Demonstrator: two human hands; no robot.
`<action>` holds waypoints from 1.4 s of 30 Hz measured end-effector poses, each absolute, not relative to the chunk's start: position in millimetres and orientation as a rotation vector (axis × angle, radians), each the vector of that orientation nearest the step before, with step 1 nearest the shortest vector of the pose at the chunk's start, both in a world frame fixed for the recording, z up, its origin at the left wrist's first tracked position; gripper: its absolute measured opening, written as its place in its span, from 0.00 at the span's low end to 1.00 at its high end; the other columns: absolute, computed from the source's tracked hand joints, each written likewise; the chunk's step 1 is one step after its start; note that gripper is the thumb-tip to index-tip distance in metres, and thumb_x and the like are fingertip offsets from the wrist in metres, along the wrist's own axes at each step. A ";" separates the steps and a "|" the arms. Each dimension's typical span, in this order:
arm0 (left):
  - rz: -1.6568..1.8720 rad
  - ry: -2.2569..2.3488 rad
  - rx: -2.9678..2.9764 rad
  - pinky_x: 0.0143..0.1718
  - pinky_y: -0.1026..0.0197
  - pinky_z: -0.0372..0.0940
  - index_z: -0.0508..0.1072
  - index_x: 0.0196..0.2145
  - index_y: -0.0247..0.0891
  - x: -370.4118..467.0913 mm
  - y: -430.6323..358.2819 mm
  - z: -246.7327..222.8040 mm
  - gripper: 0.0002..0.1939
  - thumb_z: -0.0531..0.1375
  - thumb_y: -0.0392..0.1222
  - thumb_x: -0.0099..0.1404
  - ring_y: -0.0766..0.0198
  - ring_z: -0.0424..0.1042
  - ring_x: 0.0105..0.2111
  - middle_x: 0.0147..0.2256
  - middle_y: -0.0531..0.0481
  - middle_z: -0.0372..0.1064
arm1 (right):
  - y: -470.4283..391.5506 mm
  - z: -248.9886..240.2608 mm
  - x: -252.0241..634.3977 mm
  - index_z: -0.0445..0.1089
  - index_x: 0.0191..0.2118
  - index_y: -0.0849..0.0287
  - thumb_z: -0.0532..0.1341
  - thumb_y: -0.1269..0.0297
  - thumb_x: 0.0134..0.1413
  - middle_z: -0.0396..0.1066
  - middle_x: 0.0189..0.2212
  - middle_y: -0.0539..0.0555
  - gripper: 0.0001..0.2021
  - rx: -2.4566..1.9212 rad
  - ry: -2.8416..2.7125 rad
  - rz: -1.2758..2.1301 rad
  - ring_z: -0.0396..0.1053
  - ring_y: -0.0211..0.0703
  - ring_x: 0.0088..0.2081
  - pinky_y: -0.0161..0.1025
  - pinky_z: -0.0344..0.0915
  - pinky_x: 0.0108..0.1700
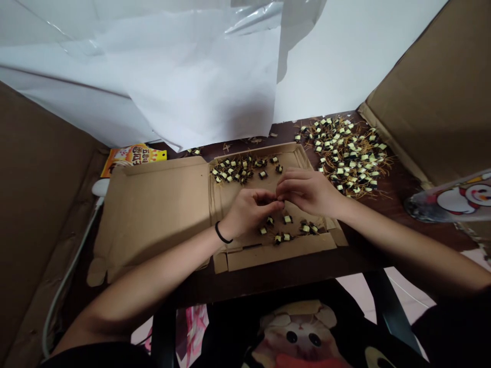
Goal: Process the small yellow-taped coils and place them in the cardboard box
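Observation:
My left hand (253, 210) and my right hand (307, 191) meet fingertip to fingertip over an open cardboard box (276, 259). Both are closed in a pinch, and what sits between the fingers is too small and covered to make out. A dark band circles my left wrist. Inside the box, small black parts with pale yellow tape and thin copper-coloured wires, like little wound coils (232, 169), cluster at the back left. Several more coils (287, 220) lie scattered near the front, below my hands.
A large heap of similar coils (347, 153) covers the table at the back right. The box lid (157, 209) lies folded out to the left. Behind it is a yellow-orange snack packet (134, 155). A clear snowman-print cup (452, 199) lies right; cardboard walls (441, 97) flank the table.

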State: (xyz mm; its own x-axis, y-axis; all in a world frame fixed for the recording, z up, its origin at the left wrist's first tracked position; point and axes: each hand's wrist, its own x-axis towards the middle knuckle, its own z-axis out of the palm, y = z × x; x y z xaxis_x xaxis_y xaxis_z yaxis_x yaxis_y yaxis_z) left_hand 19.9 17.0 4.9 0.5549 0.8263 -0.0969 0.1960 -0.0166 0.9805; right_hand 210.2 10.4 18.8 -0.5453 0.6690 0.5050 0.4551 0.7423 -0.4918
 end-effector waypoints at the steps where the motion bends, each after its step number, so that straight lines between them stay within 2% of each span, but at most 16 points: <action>1: 0.619 0.899 1.535 0.25 0.66 0.56 0.77 0.30 0.32 20.1 17.0 4.9 0.16 0.65 0.50 0.53 0.69 0.63 0.23 0.24 0.51 0.71 | 11.4 18.8 210.2 0.70 0.31 0.58 0.54 0.69 0.61 0.71 0.29 0.53 0.09 -0.800 -2.267 0.368 0.66 0.38 0.33 0.36 0.63 0.34; 6: 0.597 0.856 1.494 0.23 0.66 0.52 0.72 0.22 0.33 21.9 18.3 4.8 0.15 0.67 0.49 0.51 0.71 0.59 0.21 0.19 0.55 0.63 | 15.5 16.8 207.3 0.71 0.33 0.58 0.54 0.68 0.61 0.72 0.29 0.53 0.09 -0.691 -2.333 0.277 0.64 0.39 0.32 0.36 0.62 0.34; 9: 0.617 0.767 1.362 0.27 0.66 0.57 0.73 0.27 0.33 22.2 20.5 4.2 0.15 0.68 0.48 0.52 0.69 0.65 0.24 0.23 0.54 0.67 | 13.3 17.9 204.0 0.72 0.32 0.57 0.56 0.66 0.61 0.72 0.28 0.52 0.09 -0.817 -2.208 0.238 0.67 0.37 0.31 0.35 0.63 0.32; 13: 0.637 0.590 0.983 0.41 0.61 0.65 0.74 0.39 0.35 19.8 23.2 1.4 0.20 0.69 0.49 0.52 0.65 0.73 0.33 0.32 0.48 0.73 | 6.6 23.3 204.2 0.74 0.38 0.57 0.58 0.68 0.59 0.76 0.32 0.54 0.07 -1.004 -1.903 0.179 0.72 0.36 0.31 0.33 0.64 0.31; 20: 0.604 0.431 0.675 0.48 0.56 0.64 0.74 0.35 0.36 16.8 23.1 1.0 0.15 0.70 0.45 0.52 0.66 0.72 0.35 0.32 0.51 0.72 | 4.5 23.7 208.1 0.75 0.40 0.55 0.60 0.70 0.56 0.76 0.28 0.54 0.08 -0.697 -1.994 0.064 0.71 0.38 0.28 0.36 0.66 0.29; 31: 0.600 0.451 0.706 0.44 0.60 0.64 0.73 0.32 0.35 18.2 22.2 0.5 0.13 0.69 0.45 0.53 0.68 0.70 0.33 0.30 0.51 0.69 | 4.3 21.6 208.4 0.73 0.47 0.52 0.60 0.69 0.56 0.77 0.31 0.53 0.13 -0.621 -2.092 -0.046 0.68 0.38 0.28 0.36 0.66 0.28; 36: 0.617 0.454 0.692 0.43 0.59 0.64 0.72 0.30 0.35 20.0 21.0 0.3 0.14 0.70 0.45 0.52 0.68 0.69 0.31 0.30 0.52 0.67 | 4.5 21.6 210.1 0.74 0.44 0.50 0.58 0.67 0.58 0.76 0.30 0.51 0.11 -0.680 -2.157 -0.069 0.68 0.38 0.28 0.36 0.66 0.29; 42: 0.633 0.455 0.686 0.42 0.61 0.64 0.73 0.30 0.35 21.3 19.4 -1.2 0.14 0.71 0.45 0.51 0.69 0.69 0.31 0.29 0.53 0.67 | 3.6 20.9 211.6 0.73 0.44 0.50 0.59 0.69 0.57 0.76 0.30 0.51 0.11 -0.653 -2.171 -0.152 0.69 0.38 0.29 0.35 0.65 0.28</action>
